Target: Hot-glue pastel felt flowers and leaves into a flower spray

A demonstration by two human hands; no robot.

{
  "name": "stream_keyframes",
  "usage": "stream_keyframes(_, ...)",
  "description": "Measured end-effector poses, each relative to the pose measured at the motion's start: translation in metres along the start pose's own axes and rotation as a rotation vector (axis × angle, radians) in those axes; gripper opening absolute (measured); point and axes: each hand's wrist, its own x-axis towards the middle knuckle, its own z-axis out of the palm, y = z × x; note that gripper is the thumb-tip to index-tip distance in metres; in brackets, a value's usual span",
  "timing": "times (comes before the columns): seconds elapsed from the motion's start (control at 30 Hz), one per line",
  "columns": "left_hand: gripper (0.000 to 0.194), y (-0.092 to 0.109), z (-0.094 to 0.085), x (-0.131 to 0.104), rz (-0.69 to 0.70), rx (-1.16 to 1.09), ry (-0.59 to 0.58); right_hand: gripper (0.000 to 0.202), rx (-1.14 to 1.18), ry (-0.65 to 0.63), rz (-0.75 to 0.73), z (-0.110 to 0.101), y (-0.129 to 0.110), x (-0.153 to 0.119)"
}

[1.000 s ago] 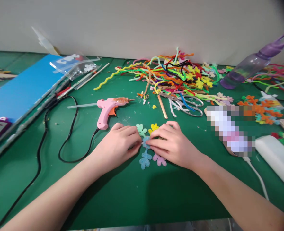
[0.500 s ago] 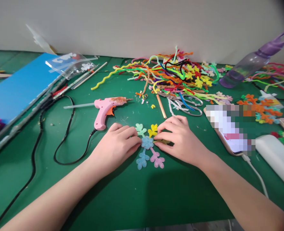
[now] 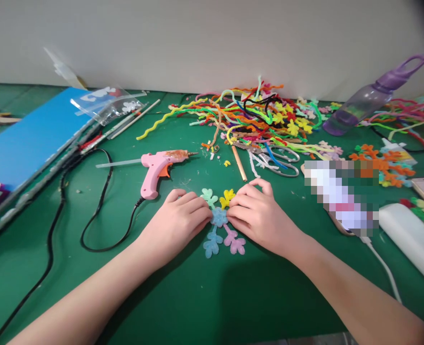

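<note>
A fuzzy snowflake-like piece lies flat on the green table, with a light blue centre [image 3: 219,217]. Around the centre are a mint branch [image 3: 209,197], a yellow branch [image 3: 228,198], a blue branch [image 3: 212,243] and a pink branch [image 3: 234,241]. My left hand [image 3: 183,218] has its fingers closed at the left side of the centre. On the right side, the bent fingers of my right hand [image 3: 257,215] are pressed together beside the centre, covering a side branch there. The fingertips of both hands touch the piece.
A pink glue gun [image 3: 156,170] with a black cord lies left of centre. Behind are tangled pipe cleaners [image 3: 241,112], scissors [image 3: 287,160] and a wooden stick [image 3: 239,163]. A phone [image 3: 341,196], a white device [image 3: 409,239] and a purple bottle [image 3: 363,100] are at right; a blue board [image 3: 35,134] is at left.
My right fingers have drawn in against the centre and now cover the right side branch that was showing between them. The whole view has shifted slightly.
</note>
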Motion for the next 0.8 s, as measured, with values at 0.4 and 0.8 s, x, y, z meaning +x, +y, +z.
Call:
stream_keyframes(0.4,0.011,0.003,-0.005,-0.002,-0.077,0.022,0.188,0.007,0.389,0.083,0.227,-0.016,0.000,0.002)
stream_keyframes(0.8,0.016,0.005,-0.003,-0.003,-0.088,-0.014,-0.045,0.016,0.074,-0.030,0.035,-0.003,0.009,0.001)
